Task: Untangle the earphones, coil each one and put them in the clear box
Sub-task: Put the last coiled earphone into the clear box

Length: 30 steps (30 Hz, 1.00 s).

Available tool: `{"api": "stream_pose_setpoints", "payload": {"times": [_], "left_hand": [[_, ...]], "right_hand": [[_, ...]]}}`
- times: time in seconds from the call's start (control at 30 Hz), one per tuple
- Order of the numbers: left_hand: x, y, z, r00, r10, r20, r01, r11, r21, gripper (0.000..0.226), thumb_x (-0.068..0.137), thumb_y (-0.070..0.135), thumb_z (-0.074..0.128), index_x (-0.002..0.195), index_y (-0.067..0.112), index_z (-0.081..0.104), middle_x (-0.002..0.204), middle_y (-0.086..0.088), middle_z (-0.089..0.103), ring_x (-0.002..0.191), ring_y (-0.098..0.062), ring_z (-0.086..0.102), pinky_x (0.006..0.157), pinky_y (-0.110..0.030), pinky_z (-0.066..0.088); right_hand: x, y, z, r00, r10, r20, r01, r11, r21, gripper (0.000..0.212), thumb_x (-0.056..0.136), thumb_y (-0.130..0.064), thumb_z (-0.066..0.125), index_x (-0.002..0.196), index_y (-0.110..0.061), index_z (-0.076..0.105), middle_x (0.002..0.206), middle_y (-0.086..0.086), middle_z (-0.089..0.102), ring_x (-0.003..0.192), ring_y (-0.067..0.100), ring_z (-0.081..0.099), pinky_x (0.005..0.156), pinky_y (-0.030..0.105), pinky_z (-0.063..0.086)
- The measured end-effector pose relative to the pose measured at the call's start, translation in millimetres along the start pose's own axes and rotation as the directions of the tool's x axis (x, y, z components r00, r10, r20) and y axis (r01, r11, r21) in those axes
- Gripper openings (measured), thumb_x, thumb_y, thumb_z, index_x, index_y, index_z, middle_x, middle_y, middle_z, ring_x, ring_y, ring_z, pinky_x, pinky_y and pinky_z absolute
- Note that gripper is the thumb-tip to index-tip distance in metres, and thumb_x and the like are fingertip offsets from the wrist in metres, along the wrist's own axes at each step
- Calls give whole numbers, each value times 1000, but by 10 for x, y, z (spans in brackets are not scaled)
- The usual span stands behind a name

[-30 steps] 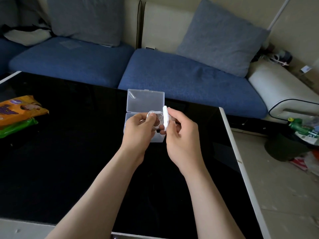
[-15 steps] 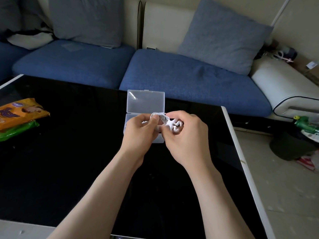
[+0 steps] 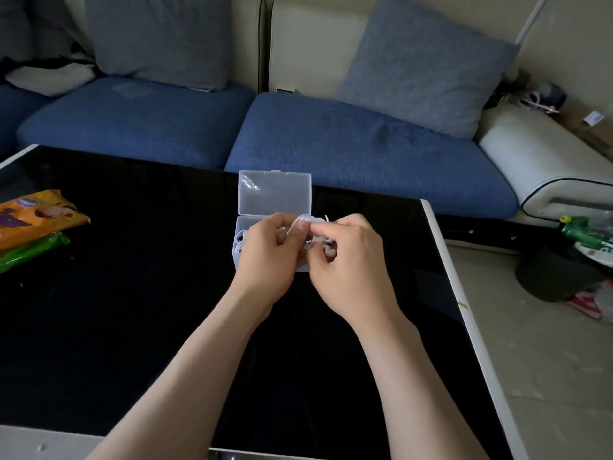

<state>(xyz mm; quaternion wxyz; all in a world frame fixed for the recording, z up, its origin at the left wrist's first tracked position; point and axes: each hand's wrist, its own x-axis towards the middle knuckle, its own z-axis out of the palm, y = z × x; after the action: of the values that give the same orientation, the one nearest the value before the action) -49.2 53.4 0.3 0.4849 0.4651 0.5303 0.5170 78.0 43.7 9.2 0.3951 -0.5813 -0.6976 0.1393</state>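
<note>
The clear box [image 3: 239, 257] stands on the black table with its lid [image 3: 275, 193] raised upright at the back. Some white earphone wire [image 3: 240, 239] lies inside its left end. Just above the box, my left hand [image 3: 270, 257] and my right hand [image 3: 351, 263] meet, fingers curled. Between them they pinch a small bundle of white earphone cable [image 3: 311, 221], and a white piece of it shows under my right fingers. Most of the bundle is hidden by my fingers.
The black glass table [image 3: 132, 310] has a white rim along its right side. An orange snack packet [image 3: 36, 217] and a green one [image 3: 33, 252] lie at the left edge. A blue sofa [image 3: 331, 144] with grey cushions runs behind. Clutter sits on the floor at right.
My right hand turned the white piece from upright to flat and closed in against my left hand. Both hands now sit slightly lower over the box with the bundle pressed tighter.
</note>
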Motion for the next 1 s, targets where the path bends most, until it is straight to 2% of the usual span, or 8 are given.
{"api": "stream_pose_setpoints", "payload": {"times": [0.1, 0.17, 0.27, 0.4, 0.6, 0.77, 0.87, 1.0], "left_hand": [[-12, 7, 9, 998, 56, 6, -56, 996, 64, 15, 109, 18, 57, 115, 10, 68, 88, -9, 80, 87, -20, 79, 83, -37, 64], [-18, 3, 19, 993, 110, 31, -114, 981, 158, 13, 109, 21, 56, 116, 16, 66, 88, -6, 80, 86, -22, 78, 87, -47, 63], [-28, -6, 13, 979, 194, 60, -203, 919, 337, 12, 110, 29, 52, 116, 23, 61, 88, 3, 79, 85, -13, 74, 85, -45, 59], [-60, 14, 16, 962, 252, 101, -271, 879, 393, 12, 111, 31, 48, 116, 22, 54, 88, 3, 76, 83, -9, 69, 82, -39, 53], [-98, 62, -7, 968, 213, 136, -235, 955, 180, 12, 108, 29, 56, 117, 21, 55, 95, -1, 78, 94, -17, 75, 86, -49, 60], [-110, 105, -13, 976, 184, 115, -194, 977, 85, 25, 104, 18, 66, 125, 10, 54, 86, 1, 77, 74, -9, 71, 62, -23, 56], [-86, 89, -19, 984, 123, 130, -127, 992, 21, 38, 104, 19, 65, 138, 16, 47, 102, -8, 77, 85, -15, 73, 73, -32, 59], [-50, 56, -54, 982, 92, 163, -88, 996, -28, 45, 100, 22, 70, 141, 15, 51, 113, -6, 78, 106, -21, 76, 93, -44, 60]], "right_hand": [[22, 8, -8, 992, 14, -124, -9, 999, 34, 20, 90, -12, 76, 105, -24, 80, 94, -4, 71, 81, 12, 71, 76, 32, 61], [39, -2, -36, 983, 75, -169, -56, 992, 114, 20, 87, -16, 83, 102, -21, 70, 85, -11, 70, 75, 8, 72, 71, 31, 60], [35, -2, -43, 983, 102, -153, -82, 988, 130, 29, 87, -21, 87, 108, -20, 67, 75, -9, 70, 68, 8, 71, 66, 28, 57], [46, 41, 39, 979, 28, -200, -13, 997, 77, 16, 89, -16, 83, 102, -17, 75, 88, -3, 71, 73, 12, 71, 69, 36, 61], [35, 14, 47, 994, -34, -103, 46, 991, 122, 38, 86, -11, 79, 123, -17, 76, 109, 1, 63, 86, 7, 69, 79, 21, 59], [35, -7, 62, 984, -94, -152, 98, 995, 15, 42, 83, -10, 80, 123, -23, 77, 118, 0, 54, 103, 17, 62, 93, 26, 53], [39, 2, 30, 985, -79, -152, 80, 997, 0, 45, 80, -10, 80, 122, -24, 73, 133, -1, 52, 122, 15, 57, 102, 14, 41], [22, -49, 9, 999, -31, -20, 34, 983, 182, 51, 82, -3, 75, 128, -20, 61, 119, -6, 68, 107, 5, 65, 86, 7, 46]]}}
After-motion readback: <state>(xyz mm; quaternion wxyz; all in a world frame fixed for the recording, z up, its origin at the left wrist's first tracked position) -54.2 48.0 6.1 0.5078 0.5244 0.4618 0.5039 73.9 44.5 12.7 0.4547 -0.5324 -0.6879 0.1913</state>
